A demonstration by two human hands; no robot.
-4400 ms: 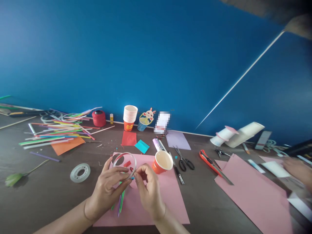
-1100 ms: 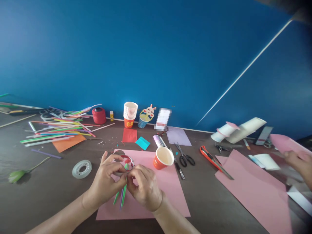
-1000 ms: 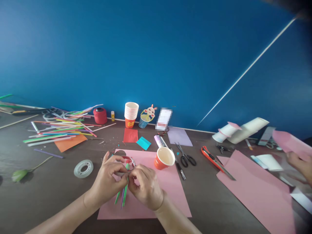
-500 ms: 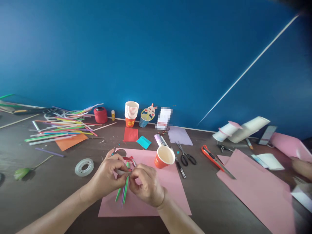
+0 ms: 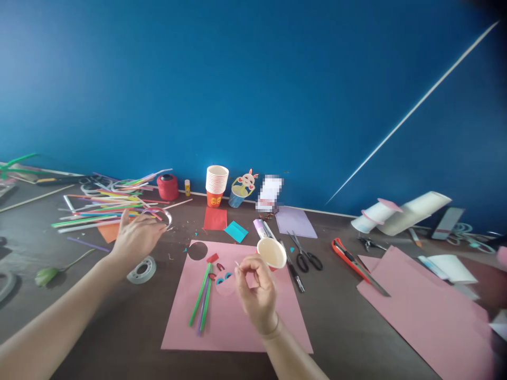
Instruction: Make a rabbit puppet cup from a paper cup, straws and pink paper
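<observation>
Head view: the two hands, bunched together half a second ago over the pink sheet [image 5: 253, 327] with the clear ring and the straws between them, have come apart. The left hand [image 5: 137, 237] has swung out to the left, to the edge of the straw pile [image 5: 99, 211]. Its fingers are curled on the ring [image 5: 161, 215], which sits just past the fingertips; whether the ring is lifted or already resting on the table [image 5: 79, 316] I cannot tell. The right hand [image 5: 255, 287] is raised over the sheet, thumb and forefinger pinched on a thin pale sliver [image 5: 237, 263], perhaps tape, though it is too small to be sure. The straws [image 5: 203, 296], green and purple, now lie loose on the sheet with nobody holding them, just beside a small pink face piece [image 5: 225, 283] and below a dark disc [image 5: 197, 250]. To my eye the ring has been drawn away from the work, and only that sliver is left in hand over it. The right hand's knuckles cover the lower part of the orange cup [image 5: 271, 252], and the left wrist hides the far edge of the flat tape roll [image 5: 141, 270]. The other person's hand, seen at the right edge a moment ago, is gone from view, and that corner is blurred.
</observation>
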